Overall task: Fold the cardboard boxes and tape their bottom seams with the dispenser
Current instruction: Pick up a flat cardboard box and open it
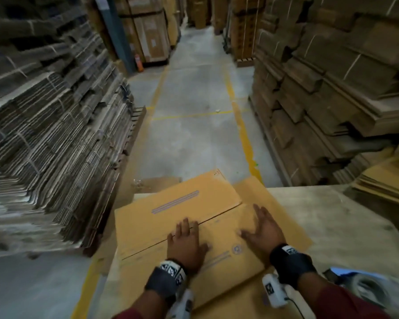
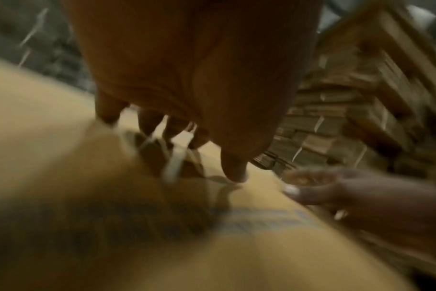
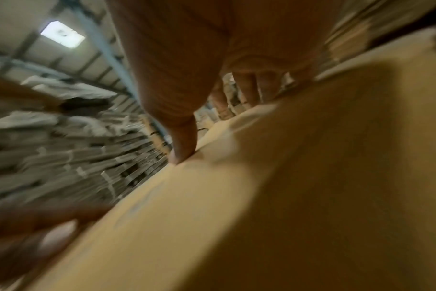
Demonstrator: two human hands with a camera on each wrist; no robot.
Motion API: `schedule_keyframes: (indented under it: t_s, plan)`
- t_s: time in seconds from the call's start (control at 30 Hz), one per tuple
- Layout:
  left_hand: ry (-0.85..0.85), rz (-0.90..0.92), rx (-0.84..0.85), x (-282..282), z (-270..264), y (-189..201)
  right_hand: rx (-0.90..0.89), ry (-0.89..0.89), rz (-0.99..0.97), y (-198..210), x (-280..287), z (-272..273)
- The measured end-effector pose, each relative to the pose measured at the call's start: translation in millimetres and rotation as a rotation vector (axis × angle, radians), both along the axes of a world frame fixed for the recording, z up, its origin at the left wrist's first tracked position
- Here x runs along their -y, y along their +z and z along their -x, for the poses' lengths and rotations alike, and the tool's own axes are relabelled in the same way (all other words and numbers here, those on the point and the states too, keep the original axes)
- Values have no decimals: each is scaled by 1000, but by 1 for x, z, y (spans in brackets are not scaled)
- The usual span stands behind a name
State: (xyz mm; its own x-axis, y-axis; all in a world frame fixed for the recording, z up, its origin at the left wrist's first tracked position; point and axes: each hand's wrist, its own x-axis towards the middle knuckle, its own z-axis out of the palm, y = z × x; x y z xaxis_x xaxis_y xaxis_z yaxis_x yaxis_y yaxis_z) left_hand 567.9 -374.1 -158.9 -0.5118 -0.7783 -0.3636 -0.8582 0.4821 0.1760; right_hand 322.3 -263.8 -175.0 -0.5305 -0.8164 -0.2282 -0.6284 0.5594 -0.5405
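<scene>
Box (image 1: 182,217) flaps under flat left hand (image 1: 186,244) and right hand (image 1: 264,229), fingers spread, dispenser (image 1: 368,287) beside, cardboard stacks (image 1: 49,143) flanking.

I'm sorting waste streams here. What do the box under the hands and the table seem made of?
Box: matte yellow-brown cardboard, judging by its crisp flap edges and printed lines. Table: pale, dull and scuffed, probably bare wood or board; blur leaves it open.
</scene>
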Motion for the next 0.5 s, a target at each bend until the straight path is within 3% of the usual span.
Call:
schedule_keyframes:
  t_s: [0.07,0.23,0.37,0.43,0.5]
  plan:
    - [41,-72,18,-21,5,-10,170,-20,-77,3,-2,10]
    - [51,-78,72,-38,18,-7,132,-1,-51,2,-25,11]
    - [-16,70,84,-48,33,1,258,-108,84,-5,-59,15]
    - [-58,48,66,-45,42,1,331,-147,127,-10,-77,30]
    - [-93,-2,44,-38,51,-6,257,-202,114,-12,-101,52]
